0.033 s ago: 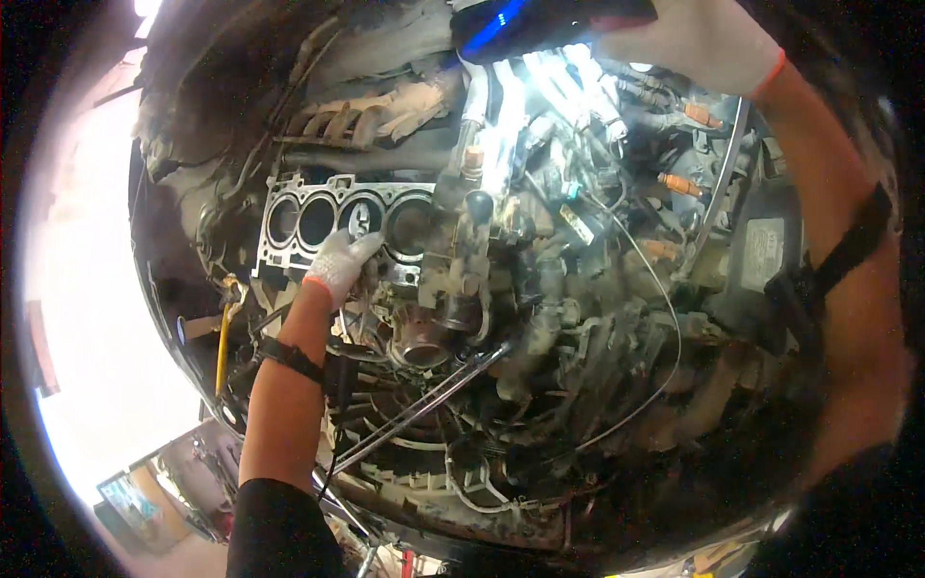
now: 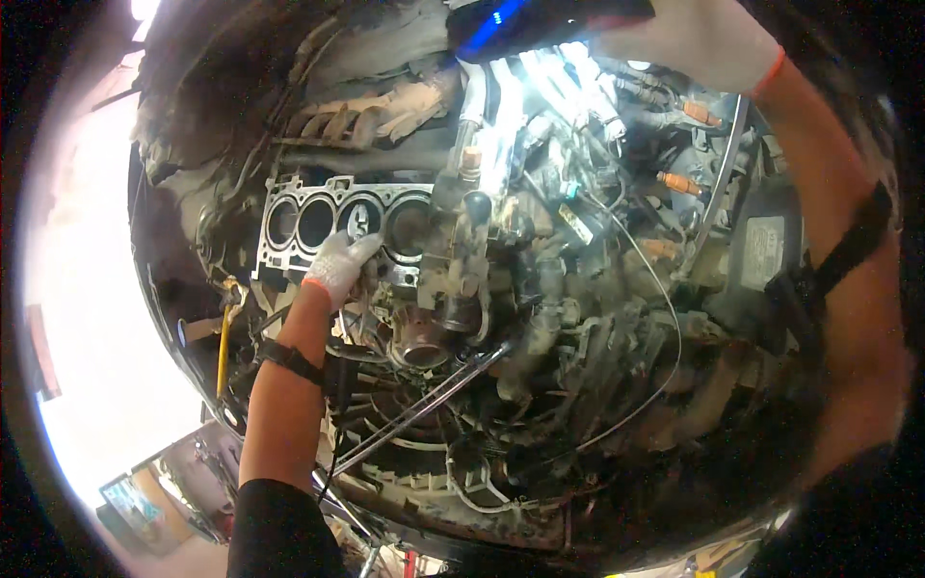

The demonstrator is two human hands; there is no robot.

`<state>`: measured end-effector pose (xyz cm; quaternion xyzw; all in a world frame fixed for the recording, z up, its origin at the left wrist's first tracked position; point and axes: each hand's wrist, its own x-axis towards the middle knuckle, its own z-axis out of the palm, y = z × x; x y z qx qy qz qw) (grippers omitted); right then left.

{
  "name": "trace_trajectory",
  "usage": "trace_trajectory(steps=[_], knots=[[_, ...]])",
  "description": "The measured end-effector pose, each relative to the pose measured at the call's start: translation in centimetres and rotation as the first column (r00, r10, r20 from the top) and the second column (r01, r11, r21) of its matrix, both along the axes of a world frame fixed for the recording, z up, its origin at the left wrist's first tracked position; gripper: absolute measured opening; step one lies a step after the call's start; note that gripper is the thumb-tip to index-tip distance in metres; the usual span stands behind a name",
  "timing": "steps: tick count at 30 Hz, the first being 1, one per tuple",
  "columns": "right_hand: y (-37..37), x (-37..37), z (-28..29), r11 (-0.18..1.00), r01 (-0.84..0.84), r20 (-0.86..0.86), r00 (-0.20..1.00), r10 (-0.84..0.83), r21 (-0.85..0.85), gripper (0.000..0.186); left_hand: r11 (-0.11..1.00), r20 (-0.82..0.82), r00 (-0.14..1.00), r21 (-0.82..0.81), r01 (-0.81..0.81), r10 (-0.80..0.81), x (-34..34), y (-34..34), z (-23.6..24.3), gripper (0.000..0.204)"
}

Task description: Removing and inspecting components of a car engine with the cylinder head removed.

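My left hand (image 2: 339, 265), in a white glove with an orange cuff, rests at the near edge of an engine block (image 2: 277, 258) with a row of open round cylinder bores. Its thumb and forefinger are apart beside the third bore from the left, where a pale metal piston top (image 2: 360, 218) shows. Nothing is visible in that hand; its other fingers are partly hidden. At the top right, my gloved right hand (image 2: 699, 43) is closed around a dark work light (image 2: 540, 27) with a blue glow. Its bright beam falls on the hoses and wiring to the right of the block.
Two long metal rods (image 2: 424, 405) lie slanting across the near side of the engine bay. A thin cable (image 2: 678, 332) loops down at the right, near a dark box (image 2: 766, 252) with a pale label. Orange connectors (image 2: 680, 183) and a yellow handle (image 2: 224, 349) also stand out.
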<state>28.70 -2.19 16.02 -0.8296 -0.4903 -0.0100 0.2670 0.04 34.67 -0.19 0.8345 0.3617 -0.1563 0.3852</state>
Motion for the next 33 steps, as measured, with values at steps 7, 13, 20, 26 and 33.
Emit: trace_trajectory(steps=[7, 13, 20, 26, 33], knots=[[0.4, 0.8, -0.8, 1.0, -0.03, -0.03, 0.999, 0.03, 0.0, 0.043, 0.978, -0.011, 0.993, -0.173, -0.114, 0.114, -1.1, 1.7, -1.5, 0.038], [0.2, -0.7, 0.5, 0.999, -0.034, -0.004, 0.999, 0.034, -0.022, 0.044, 0.995, -0.011, 0.997, -0.064, -0.073, 0.072, -0.6, 0.4, -0.6, 0.036], [-1.7, 1.4, -1.6, 0.984, -0.111, 0.077, 0.992, 0.101, 0.136, 0.052, 0.979, 0.004, 0.992, 0.166, 0.122, -0.124, 0.5, -0.2, -0.7, 0.058], [-4.4, -4.3, 4.3, 0.992, 0.122, 0.015, 0.992, -0.122, -0.03, 0.058, 0.993, -0.061, 0.996, 0.092, 0.072, -0.067, -1.6, 2.5, -1.6, 0.062], [-18.5, -13.0, 6.1, 0.753, 0.635, -0.194, 0.727, -0.658, -0.173, 0.067, 0.992, -0.015, 0.999, 0.115, 0.052, -0.051, -1.5, 1.0, 0.3, 0.058]])
